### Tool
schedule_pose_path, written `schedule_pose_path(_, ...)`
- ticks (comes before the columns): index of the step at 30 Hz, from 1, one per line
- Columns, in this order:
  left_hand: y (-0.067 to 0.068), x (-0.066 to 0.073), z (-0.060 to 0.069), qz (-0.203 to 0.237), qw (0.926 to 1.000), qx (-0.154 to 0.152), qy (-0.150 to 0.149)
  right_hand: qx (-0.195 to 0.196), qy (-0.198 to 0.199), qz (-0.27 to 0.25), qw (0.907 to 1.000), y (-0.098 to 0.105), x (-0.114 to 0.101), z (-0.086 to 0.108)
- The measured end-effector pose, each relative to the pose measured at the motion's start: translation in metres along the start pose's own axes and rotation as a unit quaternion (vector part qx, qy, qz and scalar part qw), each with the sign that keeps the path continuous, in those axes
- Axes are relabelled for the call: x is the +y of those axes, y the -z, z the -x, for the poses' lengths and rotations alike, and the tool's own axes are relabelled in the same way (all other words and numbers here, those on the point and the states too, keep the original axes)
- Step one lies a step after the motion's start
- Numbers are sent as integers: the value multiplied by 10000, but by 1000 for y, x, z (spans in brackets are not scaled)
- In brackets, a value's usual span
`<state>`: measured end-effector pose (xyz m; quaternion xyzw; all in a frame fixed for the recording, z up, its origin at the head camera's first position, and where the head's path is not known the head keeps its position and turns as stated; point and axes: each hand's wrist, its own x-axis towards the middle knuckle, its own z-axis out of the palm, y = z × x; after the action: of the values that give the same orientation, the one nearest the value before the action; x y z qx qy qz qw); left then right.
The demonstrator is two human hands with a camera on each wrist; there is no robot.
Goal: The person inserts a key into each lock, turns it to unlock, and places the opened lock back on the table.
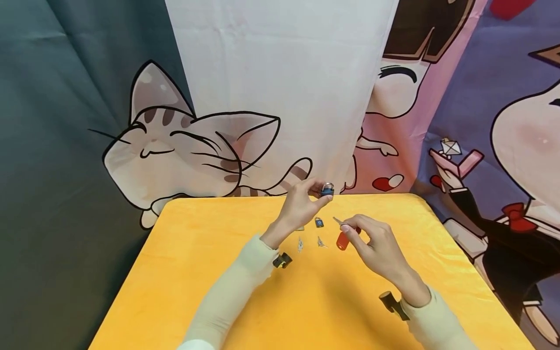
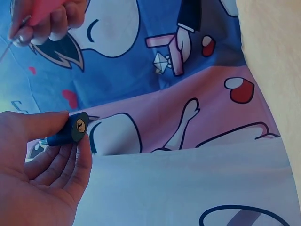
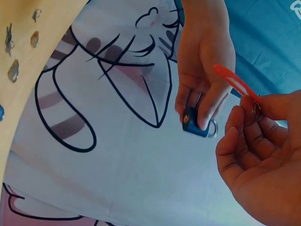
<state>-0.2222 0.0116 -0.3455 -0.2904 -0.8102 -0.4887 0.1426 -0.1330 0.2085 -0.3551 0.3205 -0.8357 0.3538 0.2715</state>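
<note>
A small blue padlock (image 1: 327,191) is pinched between thumb and fingers of my left hand (image 1: 301,204), above the table's far edge. In the left wrist view the keyhole end of the padlock (image 2: 75,129) faces the camera. My right hand (image 1: 379,245) pinches a key (image 1: 339,221) with a red tag (image 1: 343,240) hanging beside it, lower and to the right of the padlock. The right wrist view shows the red tag (image 3: 234,81) and a metal ring at the fingertips, apart from the padlock (image 3: 195,123) and its shackle.
On the yellow table (image 1: 210,272) lie another blue padlock (image 1: 319,222), a partly covered padlock (image 1: 300,228) behind my left wrist, and small keys (image 1: 300,244) with more keys (image 1: 321,242) beside them. A printed cloth (image 1: 280,73) hangs behind the table.
</note>
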Motion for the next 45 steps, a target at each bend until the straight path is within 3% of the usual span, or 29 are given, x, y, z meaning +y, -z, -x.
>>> schedule_pose_path(5, 8, 3, 14, -29, 9996, 253, -90, -4, -22, -4, 10000, 2, -1, 0)
schedule_pose_path(16, 29, 8, 46, 384, 9963, 733, -249, 50, 114, -103, 9999, -4, -7, -6)
schedule_pose_path(22, 39, 9, 58, 642, 9923, 1037, -212, 16, 134, -163, 9998, -6, -10, -11)
schedule_pose_path(29, 44, 15, 68, 985, 9882, 1171, -8, -43, 104, -248, 9996, -11, -14, -14)
schedule_pose_path(35, 47, 20, 74, 1423, 9801, 1376, 154, -13, 110, -343, 9993, -15, -18, -15)
schedule_pose_path(45, 51, 23, 80, 2123, 9635, 1628, 117, -40, 85, -560, 9984, -24, -25, -14)
